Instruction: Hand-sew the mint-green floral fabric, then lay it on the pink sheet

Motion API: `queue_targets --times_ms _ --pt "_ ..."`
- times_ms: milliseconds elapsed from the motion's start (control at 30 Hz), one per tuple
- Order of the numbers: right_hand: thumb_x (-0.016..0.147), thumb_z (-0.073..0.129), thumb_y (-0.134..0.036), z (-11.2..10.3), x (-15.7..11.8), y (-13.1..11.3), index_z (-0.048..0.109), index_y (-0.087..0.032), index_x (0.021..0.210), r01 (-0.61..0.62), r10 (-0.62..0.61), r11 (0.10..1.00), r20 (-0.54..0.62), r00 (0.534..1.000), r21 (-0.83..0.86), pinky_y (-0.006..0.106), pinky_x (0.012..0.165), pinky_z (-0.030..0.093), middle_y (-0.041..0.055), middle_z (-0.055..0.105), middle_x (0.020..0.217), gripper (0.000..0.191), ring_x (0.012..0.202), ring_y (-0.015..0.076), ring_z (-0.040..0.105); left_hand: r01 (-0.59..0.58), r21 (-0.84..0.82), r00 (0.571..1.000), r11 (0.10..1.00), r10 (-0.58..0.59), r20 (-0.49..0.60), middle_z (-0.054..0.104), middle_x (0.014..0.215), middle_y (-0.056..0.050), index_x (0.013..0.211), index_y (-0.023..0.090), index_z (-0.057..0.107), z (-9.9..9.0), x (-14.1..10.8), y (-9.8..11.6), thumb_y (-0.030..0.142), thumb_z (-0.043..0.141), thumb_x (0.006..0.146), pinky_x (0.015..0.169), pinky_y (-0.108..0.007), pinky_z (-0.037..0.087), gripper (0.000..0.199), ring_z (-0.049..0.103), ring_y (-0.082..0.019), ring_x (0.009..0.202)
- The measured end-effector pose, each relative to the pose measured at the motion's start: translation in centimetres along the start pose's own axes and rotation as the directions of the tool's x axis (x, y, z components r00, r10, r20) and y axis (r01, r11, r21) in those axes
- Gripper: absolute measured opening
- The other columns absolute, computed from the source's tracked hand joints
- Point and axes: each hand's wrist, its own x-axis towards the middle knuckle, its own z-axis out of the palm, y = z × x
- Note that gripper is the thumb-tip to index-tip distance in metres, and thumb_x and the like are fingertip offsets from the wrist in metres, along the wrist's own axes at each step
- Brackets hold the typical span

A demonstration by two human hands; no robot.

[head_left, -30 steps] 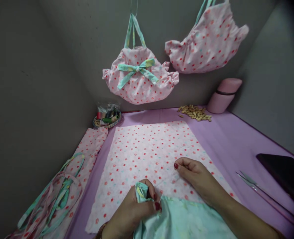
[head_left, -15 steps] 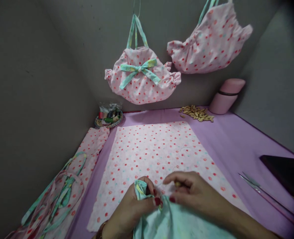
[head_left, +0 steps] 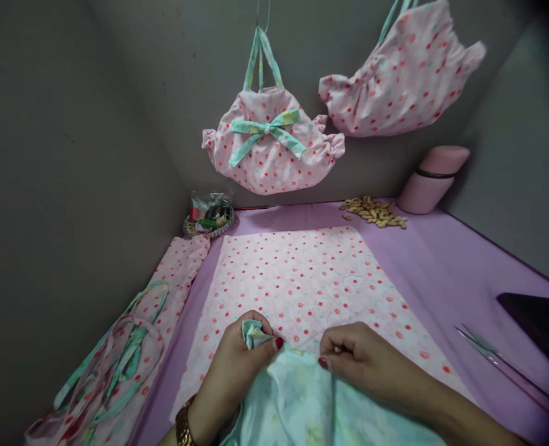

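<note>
Left hand (head_left: pixel 237 365) grip clamped on the mint fabric (head_left: pixel 297 409) edge; right hand (head_left: pixel 358 359) grip pinched together on it at 3 o'clock. Dotted pink cloth (head_left: pixel 302 279) lies open toward 12 o'clock.

1. The single head-worn view looked forward and steeply down over the lilac cloth-covered table (head_left: pixel 442 272), from the near edge toward the grey corner walls behind it.
2. It sat close: both hands, the left hand (head_left: pixel 237 365) and right hand (head_left: pixel 362 362), filled the bottom edge at the table's near side.
3. Beyond the table's far edge, it took in the hanging pink dotted fabric bag with mint bow (head_left: pixel 272 148).
</note>
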Motion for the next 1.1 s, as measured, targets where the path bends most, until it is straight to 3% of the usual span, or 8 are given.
queue_targets --times_ms 133,233,567,667,833,967,1033,1100 --pt "0.086 0.048 -0.028 0.3 -0.4 -0.4 0.051 -0.020 0.080 0.050 -0.041 0.996 -0.118 0.992 0.073 0.023 0.048 0.023 -0.0067 0.033 0.059 0.010 0.053 0.0106 0.031 0.003 0.005 1.000 1.000 -0.003 -0.005 0.052 0.060 0.003 0.070 0.017 0.050 0.1 0.1 -0.3 0.029 0.071 0.067 0.051 -0.021 0.029 0.024 0.041 -0.010 0.053" --pt "0.092 0.037 -0.031 0.9 -0.9 -1.0 0.049 -0.022 0.081 0.143 -0.132 0.989 -0.230 0.964 0.032 0.023 0.053 0.031 -0.0040 0.042 0.064 0.019 0.058 0.0127 0.040 0.015 -0.016 1.000 1.000 -0.015 0.000 0.055 0.064 0.001 0.072 0.017 0.049 0.3 0.1 -0.3 0.027 0.069 0.068 0.053 -0.022 0.031 0.023 0.044 -0.011 0.056" --pt "0.090 0.040 -0.024 3.7 -0.4 -0.2 0.046 -0.021 0.073 0.129 -0.133 0.991 -0.122 0.984 -0.040 0.023 0.053 0.030 -0.0056 0.042 0.059 0.018 0.055 0.0113 0.039 -0.001 0.014 1.000 1.000 0.001 0.007 0.056 0.067 0.000 0.073 0.017 0.048 0.3 -0.1 0.1 0.025 0.068 0.070 0.056 -0.023 0.034 0.021 0.046 -0.012 0.059" --pt "0.087 0.046 -0.025 3.6 -0.2 0.0 0.047 -0.021 0.076 0.093 -0.083 0.992 -0.110 0.990 0.085 0.022 0.050 0.028 -0.0063 0.040 0.059 0.012 0.054 0.0109 0.037 -0.001 0.034 1.000 0.999 0.002 -0.014 0.058 0.067 0.000 0.072 0.017 0.049 0.3 0.0 0.0 0.025 0.068 0.069 0.056 -0.023 0.035 0.020 0.047 -0.013 0.059" --pt "0.086 0.047 -0.028 2.7 0.4 0.6 0.046 -0.021 0.078 0.091 -0.006 0.948 -0.270 0.963 0.304 0.020 0.046 0.030 -0.0067 0.039 0.059 0.011 0.051 0.0099 0.038 -0.021 0.045 0.999 0.999 0.022 -0.038 0.056 0.064 0.001 0.072 0.018 0.050 0.1 0.4 -0.2 0.025 0.067 0.070 0.053 -0.022 0.033 0.019 0.046 -0.012 0.055" --pt "0.081 0.051 -0.020 1.0 0.7 0.4 0.059 -0.020 0.093 0.172 -0.120 0.977 -0.347 0.930 0.123 0.025 0.066 0.045 0.0040 0.057 0.093 0.015 0.082 0.0162 0.056 -0.079 0.086 0.994 0.993 0.084 -0.062 0.050 0.057 0.005 0.069 0.018 0.051 0.0 0.5 -0.1 0.026 0.067 0.068 0.051 -0.022 0.031 0.018 0.043 -0.011 0.051" --pt "0.079 0.053 -0.017 -0.3 0.4 0.1 0.062 -0.020 0.096 0.189 -0.184 0.982 -0.380 0.906 -0.024 0.027 0.079 0.044 0.0070 0.054 0.111 0.020 0.101 0.0188 0.053 -0.100 0.095 0.992 0.990 0.107 -0.071 0.049 0.056 0.005 0.068 0.018 0.052 -0.1 0.5 -0.1 0.026 0.068 0.066 0.051 -0.022 0.032 0.018 0.043 -0.012 0.052" --pt "0.082 0.049 -0.020 -1.8 -0.5 -0.2 0.061 -0.020 0.099 0.159 -0.197 0.980 -0.427 0.883 -0.122 0.027 0.079 0.044 0.0076 0.052 0.115 0.021 0.100 0.0180 0.054 -0.115 0.096 0.990 0.989 0.122 -0.075 0.051 0.058 0.004 0.069 0.017 0.053 -0.3 0.5 -0.1 0.025 0.068 0.066 0.052 -0.022 0.032 0.018 0.044 -0.012 0.053"
